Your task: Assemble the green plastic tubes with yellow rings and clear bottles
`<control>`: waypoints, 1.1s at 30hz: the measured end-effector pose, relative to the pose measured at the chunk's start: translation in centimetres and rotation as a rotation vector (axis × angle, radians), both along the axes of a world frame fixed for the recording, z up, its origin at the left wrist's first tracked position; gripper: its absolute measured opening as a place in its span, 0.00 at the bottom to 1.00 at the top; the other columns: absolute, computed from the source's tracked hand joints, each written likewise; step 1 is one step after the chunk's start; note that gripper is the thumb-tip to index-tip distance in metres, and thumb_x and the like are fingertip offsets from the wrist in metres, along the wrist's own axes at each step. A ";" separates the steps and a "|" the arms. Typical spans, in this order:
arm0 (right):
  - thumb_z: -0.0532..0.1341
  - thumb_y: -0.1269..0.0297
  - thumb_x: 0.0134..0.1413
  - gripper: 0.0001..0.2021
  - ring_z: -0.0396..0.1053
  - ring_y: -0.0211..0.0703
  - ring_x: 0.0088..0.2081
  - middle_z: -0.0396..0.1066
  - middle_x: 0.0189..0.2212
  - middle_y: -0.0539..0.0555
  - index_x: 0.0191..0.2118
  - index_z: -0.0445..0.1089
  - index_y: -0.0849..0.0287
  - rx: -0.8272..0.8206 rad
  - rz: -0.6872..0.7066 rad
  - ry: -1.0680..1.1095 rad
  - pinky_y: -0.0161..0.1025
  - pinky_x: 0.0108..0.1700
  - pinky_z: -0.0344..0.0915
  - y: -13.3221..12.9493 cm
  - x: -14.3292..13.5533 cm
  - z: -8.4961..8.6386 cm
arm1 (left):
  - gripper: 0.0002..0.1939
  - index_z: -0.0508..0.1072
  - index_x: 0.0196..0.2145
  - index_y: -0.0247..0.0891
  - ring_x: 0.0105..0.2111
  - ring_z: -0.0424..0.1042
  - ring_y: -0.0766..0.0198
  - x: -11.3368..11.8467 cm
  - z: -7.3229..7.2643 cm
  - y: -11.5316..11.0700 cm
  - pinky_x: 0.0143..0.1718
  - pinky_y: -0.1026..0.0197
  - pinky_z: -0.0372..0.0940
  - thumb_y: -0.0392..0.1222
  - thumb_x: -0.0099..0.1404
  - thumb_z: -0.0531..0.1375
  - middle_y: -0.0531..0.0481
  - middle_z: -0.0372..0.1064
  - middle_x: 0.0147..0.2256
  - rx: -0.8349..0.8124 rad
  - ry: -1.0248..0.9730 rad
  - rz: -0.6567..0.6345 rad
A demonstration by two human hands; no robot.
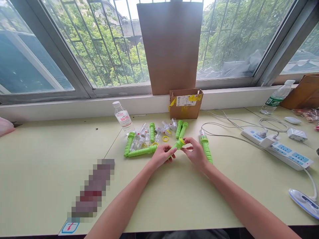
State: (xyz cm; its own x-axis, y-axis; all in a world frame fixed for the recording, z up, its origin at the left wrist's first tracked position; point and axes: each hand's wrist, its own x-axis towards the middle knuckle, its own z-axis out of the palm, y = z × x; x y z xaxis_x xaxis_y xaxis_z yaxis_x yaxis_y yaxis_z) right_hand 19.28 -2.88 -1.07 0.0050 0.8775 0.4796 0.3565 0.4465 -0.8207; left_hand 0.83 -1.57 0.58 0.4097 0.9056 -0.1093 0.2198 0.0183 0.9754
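Observation:
My left hand [163, 155] is wrapped round a green plastic handle [178, 144], which is tilted with its wide end up to the right. A yellow ring [182, 141] sits at that end, and the fingers of my right hand [193, 151] pinch there. Beyond my hands lie several clear plastic pieces [135, 143], loose yellow rings [165, 138] and more green handles [152, 132]. To the right of my right hand, a green handle with a clear tip [205, 147] lies on the table.
Behind the parts stand a water bottle [124, 118] and an open cardboard box [184, 106]. A white power strip [279, 149] with cables lies at the right, near another bottle [276, 98]. A pixelated patch [94, 187] covers something at the left on the table [37, 172].

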 end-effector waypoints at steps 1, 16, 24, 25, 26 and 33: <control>0.62 0.56 0.51 0.11 0.70 0.45 0.40 0.70 0.40 0.55 0.35 0.62 0.55 0.000 0.006 0.005 0.44 0.35 0.75 0.0 0.0 0.1 | 0.20 0.69 0.29 0.35 0.18 0.68 0.69 -0.1 0.0 0.0 0.15 0.69 0.57 0.58 0.58 0.59 0.49 0.72 0.25 -0.002 -0.002 -0.015; 0.62 0.52 0.50 0.14 0.72 0.46 0.37 0.70 0.38 0.55 0.34 0.60 0.55 0.049 0.048 -0.009 0.50 0.38 0.76 0.1 0.0 0.2 | 0.22 0.68 0.28 0.34 0.16 0.65 0.69 -0.2 0.3 0.0 0.16 0.68 0.55 0.60 0.59 0.57 0.51 0.68 0.20 -0.101 -0.070 -0.084; 0.63 0.55 0.52 0.12 0.73 0.46 0.39 0.72 0.39 0.55 0.35 0.62 0.55 0.084 0.052 0.026 0.50 0.42 0.76 0.0 -0.1 0.1 | 0.23 0.68 0.28 0.34 0.13 0.60 0.71 -0.3 0.6 -0.1 0.15 0.67 0.54 0.61 0.59 0.56 0.53 0.66 0.18 -0.128 -0.110 -0.106; 0.63 0.55 0.52 0.11 0.73 0.45 0.39 0.72 0.39 0.55 0.35 0.62 0.55 0.087 0.051 0.026 0.50 0.42 0.76 0.0 -0.1 0.1 | 0.23 0.68 0.28 0.34 0.13 0.60 0.71 -0.3 0.6 -0.1 0.14 0.68 0.54 0.61 0.59 0.55 0.53 0.66 0.18 -0.132 -0.106 -0.107; 0.63 0.56 0.52 0.11 0.73 0.45 0.39 0.72 0.39 0.55 0.35 0.63 0.56 0.091 0.048 0.023 0.50 0.42 0.76 0.0 -0.1 0.2 | 0.24 0.68 0.28 0.34 0.12 0.59 0.72 -0.4 0.7 -0.1 0.14 0.68 0.53 0.61 0.59 0.55 0.52 0.66 0.18 -0.133 -0.100 -0.106; 0.63 0.57 0.51 0.10 0.75 0.46 0.39 0.74 0.39 0.55 0.32 0.63 0.55 0.136 0.023 -0.015 0.50 0.43 0.75 0.1 0.3 0.3 | 0.23 0.69 0.29 0.34 0.13 0.57 0.73 0.1 0.7 -0.2 0.14 0.68 0.53 0.61 0.59 0.56 0.53 0.66 0.20 -0.046 -0.036 -0.066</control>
State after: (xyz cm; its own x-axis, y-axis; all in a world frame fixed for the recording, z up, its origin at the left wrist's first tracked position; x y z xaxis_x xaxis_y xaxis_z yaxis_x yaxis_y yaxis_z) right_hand 19.60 -2.76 -0.77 -0.0219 0.8041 0.5941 0.3565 0.5615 -0.7467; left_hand 0.93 -1.79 1.32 0.4731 0.8707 -0.1345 0.1864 0.0503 0.9812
